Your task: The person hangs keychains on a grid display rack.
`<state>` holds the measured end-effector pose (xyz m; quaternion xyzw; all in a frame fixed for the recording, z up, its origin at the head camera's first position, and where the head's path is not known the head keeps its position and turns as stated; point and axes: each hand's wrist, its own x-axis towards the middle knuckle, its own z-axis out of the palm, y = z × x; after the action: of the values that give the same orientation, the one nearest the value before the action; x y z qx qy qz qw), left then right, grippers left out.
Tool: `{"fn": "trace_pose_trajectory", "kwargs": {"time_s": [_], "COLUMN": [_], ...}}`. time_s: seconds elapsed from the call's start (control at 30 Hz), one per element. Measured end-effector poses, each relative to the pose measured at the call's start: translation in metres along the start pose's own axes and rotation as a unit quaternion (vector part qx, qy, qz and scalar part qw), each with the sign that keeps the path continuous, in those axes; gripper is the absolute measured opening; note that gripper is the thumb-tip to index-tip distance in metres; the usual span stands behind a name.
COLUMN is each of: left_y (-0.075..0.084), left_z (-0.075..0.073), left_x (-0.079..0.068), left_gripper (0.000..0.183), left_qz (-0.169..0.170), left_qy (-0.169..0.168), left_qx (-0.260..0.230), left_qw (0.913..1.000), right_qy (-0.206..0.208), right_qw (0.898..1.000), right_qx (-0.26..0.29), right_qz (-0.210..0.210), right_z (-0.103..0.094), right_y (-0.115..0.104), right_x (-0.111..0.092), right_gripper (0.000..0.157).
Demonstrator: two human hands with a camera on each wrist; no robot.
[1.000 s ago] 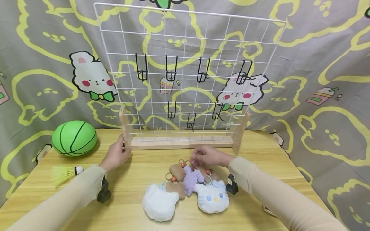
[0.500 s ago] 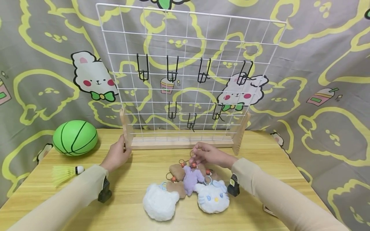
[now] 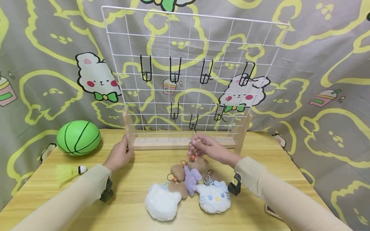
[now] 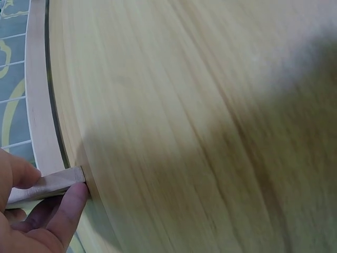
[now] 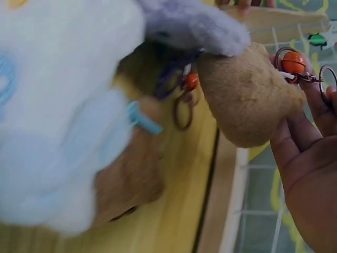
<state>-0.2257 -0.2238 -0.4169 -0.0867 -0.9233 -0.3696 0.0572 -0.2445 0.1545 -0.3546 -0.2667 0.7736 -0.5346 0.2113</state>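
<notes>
My left hand (image 3: 119, 155) grips the left wooden upright (image 3: 128, 128) of a white wire grid rack. Up close in the left wrist view, thumb and fingers pinch its wooden foot (image 4: 50, 185). My right hand (image 3: 212, 149) pinches the metal ring of a brown plush keychain (image 5: 245, 100), which hangs below with an orange bell (image 5: 293, 62) at its top. Around it lie a purple plush (image 3: 190, 181), other brown plush keychains (image 3: 177, 189), a white cat-face plush (image 3: 215, 199) with blue eyes, and a white furry plush (image 3: 162, 203) turned face down.
Several black hooks (image 3: 206, 77) hang on the grid in two levels. At the left of the table stand a green ball (image 3: 78, 138) and a yellow shuttlecock (image 3: 69, 172). A flat framed object (image 3: 272, 211) lies partly under the right forearm. A patterned curtain (image 3: 326, 57) hangs behind.
The right hand has taken a brown plush keychain by its ring and raised it up and away from the pile towards the rack. The left hand stays on the upright; the view shifts slightly.
</notes>
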Motion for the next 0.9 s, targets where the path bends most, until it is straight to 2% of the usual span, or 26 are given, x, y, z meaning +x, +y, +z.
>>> {"fn": "trace_pose_trajectory", "kwargs": {"time_s": [0.17,0.47,0.67,0.8,0.9], "left_y": [-0.001,0.001,0.000,-0.001,0.000], "left_z": [0.000,-0.001,0.001,0.003,0.003], "left_x": [0.000,0.000,0.000,0.000,0.000], "left_gripper": [0.059,0.055,0.054,0.053,0.053], "left_qz": [0.005,0.015,0.006,0.005,0.009], "left_qy": [0.009,0.015,0.014,0.020,0.027], "left_qx": [0.011,0.014,0.018,0.024,0.026], "left_qw": [0.9999,0.9997,0.9997,0.9995,0.9992], "right_qy": [-0.007,-0.026,0.003,0.034,0.057], "right_qw": [1.000,0.999,0.993,0.985,0.980], "right_qx": [0.002,0.013,0.017,0.012,0.006], "right_qz": [-0.030,-0.043,-0.113,-0.168,-0.189], "right_z": [0.007,0.023,0.029,0.033,0.037], "right_y": [-0.020,-0.045,-0.070,-0.096,-0.117], "right_x": [0.008,0.014,0.023,0.033,0.040], "right_gripper": [0.022,0.020,0.019,0.016,0.014]}}
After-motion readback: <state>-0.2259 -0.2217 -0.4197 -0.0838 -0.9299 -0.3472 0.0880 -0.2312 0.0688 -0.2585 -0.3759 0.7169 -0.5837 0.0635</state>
